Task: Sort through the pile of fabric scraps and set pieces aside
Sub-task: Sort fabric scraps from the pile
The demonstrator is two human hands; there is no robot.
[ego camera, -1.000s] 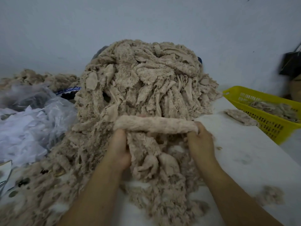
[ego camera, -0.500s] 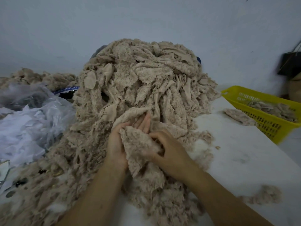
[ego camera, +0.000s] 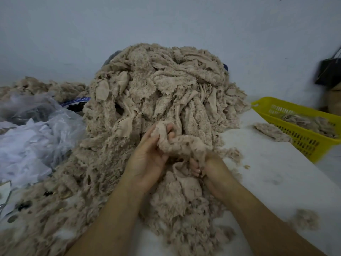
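At far left, clear plastic bags [ego camera: 38, 132] abut the pile of fabric scraps [ego camera: 158, 89] on the white table [ego camera: 273, 174]. Against its near slope, left hand [ego camera: 147, 161] and right hand [ego camera: 215, 169] both clutch one fleecy strip [ego camera: 181, 145], fingers curled round it. Rightward, a loose scrap [ego camera: 271, 132] lies beside a yellow basket [ego camera: 299, 141] holding more.

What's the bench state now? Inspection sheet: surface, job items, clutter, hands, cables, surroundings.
Surface: white table, fluff-strewn.
Job's things: big pile of beige scraps; one scrap held up in front of it; yellow basket at right holding a few pieces, another piece beside it.
Clutter: plastic bag left; loose tuft near right.
Hands: left hand and right hand both grip the scrap.
Cables: nothing seen.
Surroundings: pale wall; black bag far right.
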